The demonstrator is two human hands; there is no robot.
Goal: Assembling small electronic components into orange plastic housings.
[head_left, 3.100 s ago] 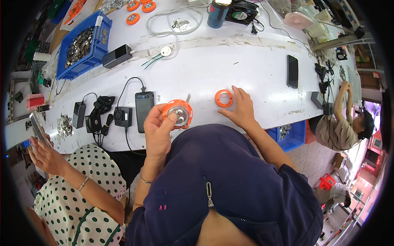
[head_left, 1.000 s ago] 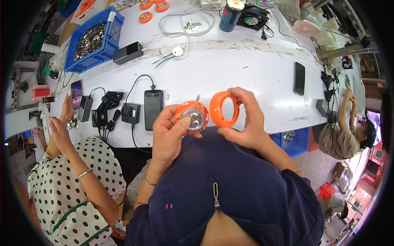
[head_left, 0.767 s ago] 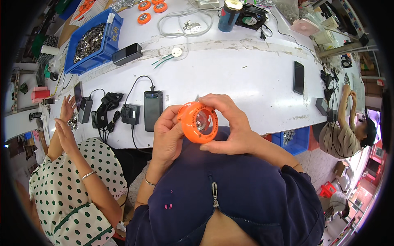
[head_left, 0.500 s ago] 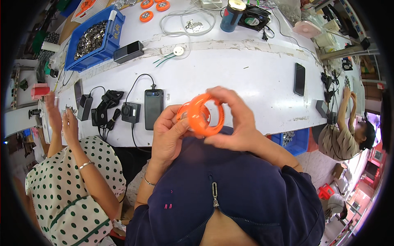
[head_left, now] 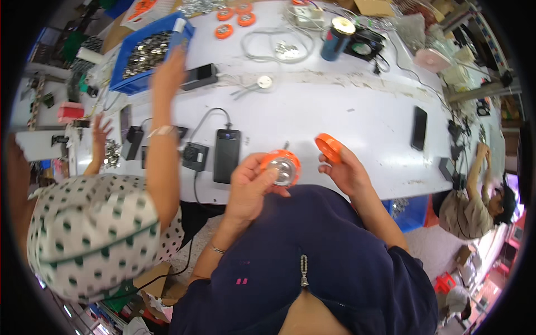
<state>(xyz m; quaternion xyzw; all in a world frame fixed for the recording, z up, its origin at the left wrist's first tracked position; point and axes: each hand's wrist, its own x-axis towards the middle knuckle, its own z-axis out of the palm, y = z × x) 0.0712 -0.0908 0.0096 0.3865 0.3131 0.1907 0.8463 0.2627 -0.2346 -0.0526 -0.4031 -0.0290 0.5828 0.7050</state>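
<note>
My left hand [head_left: 250,187] grips a round orange housing with a shiny metal centre [head_left: 282,167], held over the near edge of the white table [head_left: 357,117]. My right hand [head_left: 346,170] holds a separate orange ring [head_left: 328,147] a short way to the right of it, tilted on edge. The two orange parts are apart and not touching.
A person in a dotted shirt [head_left: 89,229] on my left reaches an arm toward a blue bin of metal parts [head_left: 146,53]. A black power bank [head_left: 226,154], chargers, a dark phone [head_left: 419,128], a can [head_left: 335,39] and orange discs [head_left: 234,14] lie on the table. Another person [head_left: 480,201] sits at right.
My right hand has pulled the orange ring off the housing and moved it to the right. The person on my left has stretched an arm up toward the blue bin.
</note>
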